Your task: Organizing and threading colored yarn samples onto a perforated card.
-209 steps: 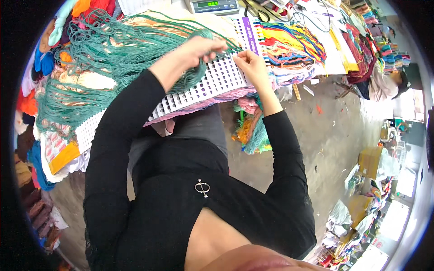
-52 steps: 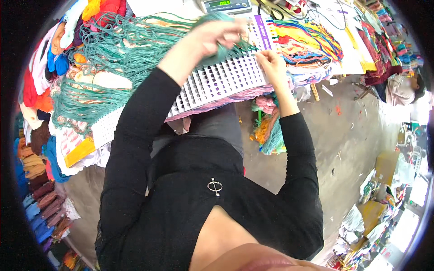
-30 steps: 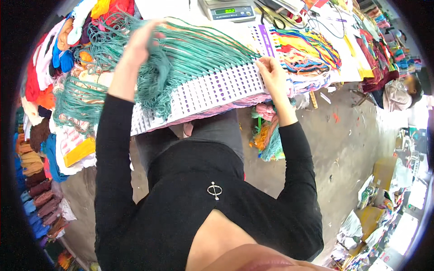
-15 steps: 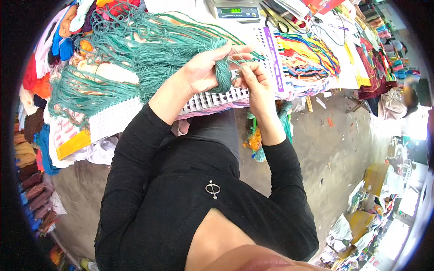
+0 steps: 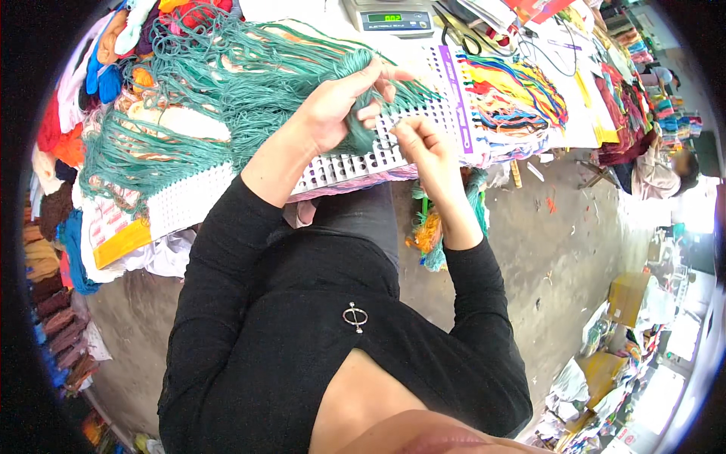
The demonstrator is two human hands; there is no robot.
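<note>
A hank of teal green thread (image 5: 352, 66) is gripped in my left hand (image 5: 336, 110), its fingers curled round it and part of the hank hanging below the palm. Just to the right, my right hand (image 5: 429, 155) is closed, thumb against the bent fingers. Whatever lies in that pinch is too small to make out. Beneath both hands runs a white card with rows of holes (image 5: 325, 175), and many green threads (image 5: 265, 113) spread across the table on the left, some tied along the card's edge.
A digital scale (image 5: 393, 21) stands at the table's far side, with black-handled scissors (image 5: 470, 41) beside it. Right of a purple strip (image 5: 457, 98) lies a card of multicoloured threads (image 5: 514, 94). Coloured yarn bundles (image 5: 106, 68) are heaped at the left. Another person (image 5: 662, 174) is at the far right.
My left fingers have curled further round the hank, which has tilted. My right hand has dropped slightly and drawn away from the strands between the hands.
</note>
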